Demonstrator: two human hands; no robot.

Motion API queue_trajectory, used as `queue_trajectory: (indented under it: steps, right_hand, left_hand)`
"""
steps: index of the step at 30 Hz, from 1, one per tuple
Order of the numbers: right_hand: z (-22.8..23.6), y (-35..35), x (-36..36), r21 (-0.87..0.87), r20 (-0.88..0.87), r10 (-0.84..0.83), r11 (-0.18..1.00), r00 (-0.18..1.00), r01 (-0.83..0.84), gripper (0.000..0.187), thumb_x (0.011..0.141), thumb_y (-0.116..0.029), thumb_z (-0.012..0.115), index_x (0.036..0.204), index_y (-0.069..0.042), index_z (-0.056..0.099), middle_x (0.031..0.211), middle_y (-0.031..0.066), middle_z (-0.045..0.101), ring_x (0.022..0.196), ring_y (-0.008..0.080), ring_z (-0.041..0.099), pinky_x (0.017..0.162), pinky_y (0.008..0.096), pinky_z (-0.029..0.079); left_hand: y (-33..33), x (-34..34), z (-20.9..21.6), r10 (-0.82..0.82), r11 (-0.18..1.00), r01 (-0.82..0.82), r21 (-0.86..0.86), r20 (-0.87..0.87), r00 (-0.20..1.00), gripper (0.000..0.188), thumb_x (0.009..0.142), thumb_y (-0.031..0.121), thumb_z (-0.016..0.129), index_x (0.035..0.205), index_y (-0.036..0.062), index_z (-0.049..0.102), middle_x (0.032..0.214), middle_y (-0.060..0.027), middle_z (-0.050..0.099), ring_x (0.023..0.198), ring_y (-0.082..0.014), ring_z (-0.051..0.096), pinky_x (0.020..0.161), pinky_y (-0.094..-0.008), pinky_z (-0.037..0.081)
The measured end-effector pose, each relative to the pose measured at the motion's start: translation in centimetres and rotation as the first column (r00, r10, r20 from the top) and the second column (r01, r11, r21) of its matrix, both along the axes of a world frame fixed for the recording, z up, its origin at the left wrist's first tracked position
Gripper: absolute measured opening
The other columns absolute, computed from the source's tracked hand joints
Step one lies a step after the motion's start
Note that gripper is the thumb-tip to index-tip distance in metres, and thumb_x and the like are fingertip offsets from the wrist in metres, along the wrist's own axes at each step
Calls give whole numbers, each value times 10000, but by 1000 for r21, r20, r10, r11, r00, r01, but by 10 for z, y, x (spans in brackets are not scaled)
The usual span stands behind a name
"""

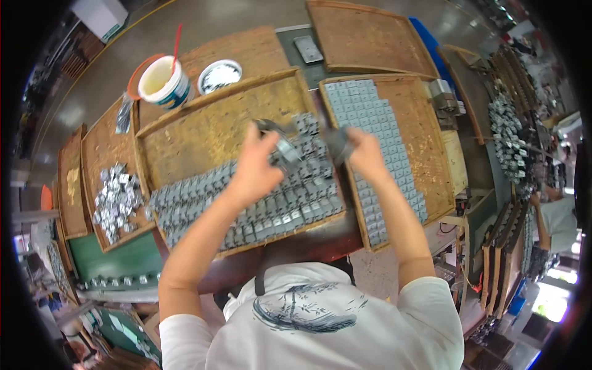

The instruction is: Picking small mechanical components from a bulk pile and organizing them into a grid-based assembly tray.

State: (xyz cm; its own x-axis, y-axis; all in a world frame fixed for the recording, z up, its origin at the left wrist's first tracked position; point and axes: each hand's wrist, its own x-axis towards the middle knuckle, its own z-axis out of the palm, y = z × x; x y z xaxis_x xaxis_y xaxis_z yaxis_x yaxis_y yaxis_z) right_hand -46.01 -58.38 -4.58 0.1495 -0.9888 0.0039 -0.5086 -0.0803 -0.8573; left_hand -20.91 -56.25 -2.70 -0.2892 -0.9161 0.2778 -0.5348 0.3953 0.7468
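My left hand is curled over the middle wooden tray, its fingers closed on a shiny grey metal part that is smeared by motion. Close to it on the right, my right hand pinches a dark grey metal piece, also blurred, above the gap between two trays. Below both hands, rows of small grey metal parts fill the near side and right end of the middle tray. Flat grey square pieces lie in tidy rows in the right tray, under my right forearm.
Beyond the middle tray stand a white bucket with a red stick and a white tub of dark bits. A tray at left holds a loose heap of shiny parts. Another wooden tray lies at the back; a person is at far right.
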Motion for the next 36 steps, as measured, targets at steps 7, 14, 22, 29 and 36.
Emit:
queue_trajectory:
  steps: [7,14,22,29,36]
  right_hand:
    - [-80,-131,-150,-238,-386,-606,794,696,559,394,832,-407,625,1002,-61,704,882,186,706,873,325,659,850,405,484]
    - [-85,-160,-150,80,-518,-305,913,799,400,460,783,-379,625,1141,-97,688,1095,224,680,1022,375,641,907,404,479]
    - [-100,-148,-189,-13,316,-608,765,729,644,245,812,-109,622,1047,-42,640,897,89,680,805,206,641,658,326,503]
    - [-32,-53,-110,204,668,-329,944,668,260,326,946,-73,582,1267,-26,552,1089,96,636,899,161,620,688,270,516]
    - [-20,20,-23,124,627,-173,985,759,122,276,910,-26,623,1183,17,609,1138,93,632,881,151,631,656,256,530]
  left_hand:
    - [-93,9,-62,48,896,30,443,-165,985,449,786,23,644,1232,24,596,1038,-61,608,926,-160,560,784,-273,451]
    - [-92,9,-68,37,791,3,612,-52,998,569,792,102,664,1343,35,539,1118,-111,657,980,-209,604,877,-303,467]
    - [-19,-5,-25,133,981,-132,142,1,991,661,675,36,638,1310,54,458,1245,-243,463,1137,-438,479,944,-478,445]
    - [156,157,-15,784,592,-805,32,210,584,379,726,86,628,1104,102,611,988,-193,660,947,-355,635,789,-458,503]
    - [270,269,-50,494,161,-987,4,866,84,280,811,244,579,1053,119,642,853,-189,697,809,-395,673,679,-488,523]
